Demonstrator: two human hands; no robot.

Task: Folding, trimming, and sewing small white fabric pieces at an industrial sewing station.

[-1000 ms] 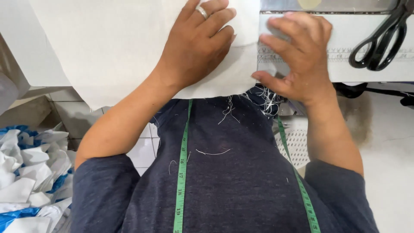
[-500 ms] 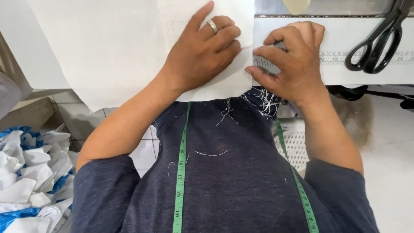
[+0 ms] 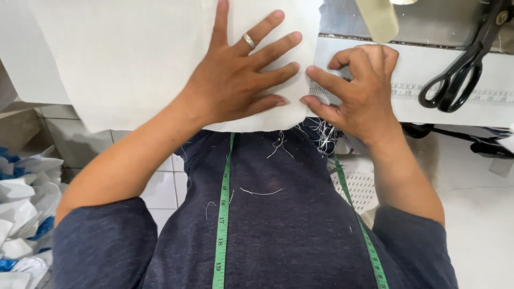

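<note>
Head view of a person seated at a sewing table. The left hand (image 3: 241, 80) lies flat with fingers spread, pressing down on a sheet of white fabric (image 3: 123, 59) that covers the table's near-left part and overhangs its front edge; a ring sits on one finger. At three o'clock of this hand, the right hand (image 3: 358, 91) curls its fingertips (image 3: 316, 72) onto the fabric's right edge, pinching or steadying it rather than gripping firmly. As a judgement, the work stands at the aligning stage: the cloth is laid out and smoothed, yet no seam shows on the visible part, so stitching appears to remain. The fabric looks thin, matte and woven, with a straight cut edge. Black-handled scissors (image 3: 460, 69) rest on the pale table surface (image 3: 417, 69) at two o'clock of the right hand, well apart. A green tape measure (image 3: 222, 214) hangs down the dark shirt, which carries loose white threads (image 3: 321, 136).
</note>
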